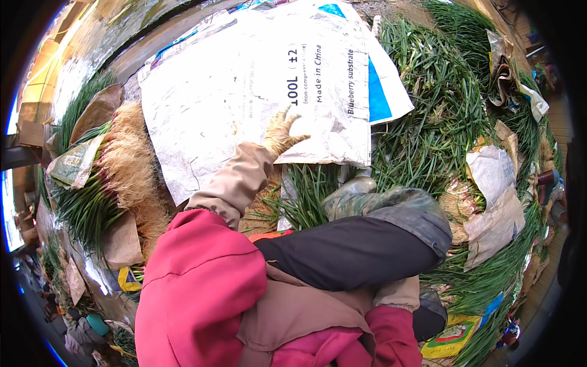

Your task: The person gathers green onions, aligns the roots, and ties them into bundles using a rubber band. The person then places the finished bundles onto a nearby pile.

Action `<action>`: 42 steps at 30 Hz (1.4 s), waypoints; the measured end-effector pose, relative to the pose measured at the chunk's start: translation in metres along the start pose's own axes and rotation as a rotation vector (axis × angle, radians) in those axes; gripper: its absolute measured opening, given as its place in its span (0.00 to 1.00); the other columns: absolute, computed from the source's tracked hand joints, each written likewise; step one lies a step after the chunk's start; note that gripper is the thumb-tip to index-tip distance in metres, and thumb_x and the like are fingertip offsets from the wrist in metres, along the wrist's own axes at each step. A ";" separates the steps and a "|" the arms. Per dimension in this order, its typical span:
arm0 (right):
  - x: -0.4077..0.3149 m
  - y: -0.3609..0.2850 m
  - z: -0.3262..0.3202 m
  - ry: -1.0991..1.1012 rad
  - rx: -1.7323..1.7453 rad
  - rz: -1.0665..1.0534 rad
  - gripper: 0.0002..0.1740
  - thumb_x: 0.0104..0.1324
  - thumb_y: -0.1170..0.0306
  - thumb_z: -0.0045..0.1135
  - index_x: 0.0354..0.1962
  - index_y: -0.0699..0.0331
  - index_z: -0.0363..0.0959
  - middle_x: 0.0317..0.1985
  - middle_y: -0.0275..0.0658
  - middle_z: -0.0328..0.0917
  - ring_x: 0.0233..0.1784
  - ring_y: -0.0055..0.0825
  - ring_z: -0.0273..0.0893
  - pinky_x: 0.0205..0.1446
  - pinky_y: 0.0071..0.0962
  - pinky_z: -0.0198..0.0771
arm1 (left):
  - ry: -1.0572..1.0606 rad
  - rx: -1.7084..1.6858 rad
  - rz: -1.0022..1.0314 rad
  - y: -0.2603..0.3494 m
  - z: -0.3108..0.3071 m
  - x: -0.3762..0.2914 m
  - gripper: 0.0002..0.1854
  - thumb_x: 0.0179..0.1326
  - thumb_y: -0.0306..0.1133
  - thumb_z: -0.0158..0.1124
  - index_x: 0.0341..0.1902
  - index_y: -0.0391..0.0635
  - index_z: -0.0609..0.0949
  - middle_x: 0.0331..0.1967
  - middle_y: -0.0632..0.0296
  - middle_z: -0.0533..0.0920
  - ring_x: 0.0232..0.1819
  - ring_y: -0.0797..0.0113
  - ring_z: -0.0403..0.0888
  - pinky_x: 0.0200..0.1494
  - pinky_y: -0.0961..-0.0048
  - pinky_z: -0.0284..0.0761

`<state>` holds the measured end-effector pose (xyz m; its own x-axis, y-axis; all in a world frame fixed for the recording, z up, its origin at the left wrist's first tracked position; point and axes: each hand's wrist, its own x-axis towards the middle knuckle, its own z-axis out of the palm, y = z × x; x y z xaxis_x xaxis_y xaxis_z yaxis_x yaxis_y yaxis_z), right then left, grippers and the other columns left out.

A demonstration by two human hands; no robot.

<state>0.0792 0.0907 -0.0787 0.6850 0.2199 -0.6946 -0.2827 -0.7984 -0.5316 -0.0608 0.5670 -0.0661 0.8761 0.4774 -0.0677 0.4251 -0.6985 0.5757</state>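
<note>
My left hand [280, 134], in a pale yellowish glove, lies with fingers spread on a large white plastic sack [206, 105]. The sack is spread flat before me, creased and dirt-specked, and bears dark printing. Blue-printed sacking [379, 94] shows under its right edge. Just below its near edge lies a clump of long green leaves [312, 197], close to my bent leg in a camouflage boot [394, 206]. My right hand is out of view; only its tan oversleeve [398, 293] shows, beneath my leg.
At left lie bundled spring onions [85, 206] with pale stringy roots [128, 156]. A broad heap of green leaves [426, 87] covers the right. Whitish wrapping [495, 202] rests over a rooted bundle, and yellow printed packaging [451, 337] lies lower right. Brown paper [121, 243] lies at left.
</note>
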 end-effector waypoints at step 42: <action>-0.011 -0.280 0.037 -0.493 0.378 -0.758 0.16 0.61 0.74 0.55 0.48 0.64 0.70 0.42 0.32 0.75 0.40 0.17 0.71 0.44 0.19 0.67 | 0.523 -1.362 0.023 0.065 -0.021 0.015 0.25 0.61 0.48 0.55 0.52 0.39 0.73 0.40 0.60 0.78 0.43 0.72 0.73 0.42 0.76 0.70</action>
<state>0.1266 0.3325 0.0600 0.4409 0.8785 -0.1841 -0.1389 -0.1358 -0.9809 -0.0246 0.5400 -0.0124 0.5723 0.8163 0.0786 -0.3879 0.1851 0.9029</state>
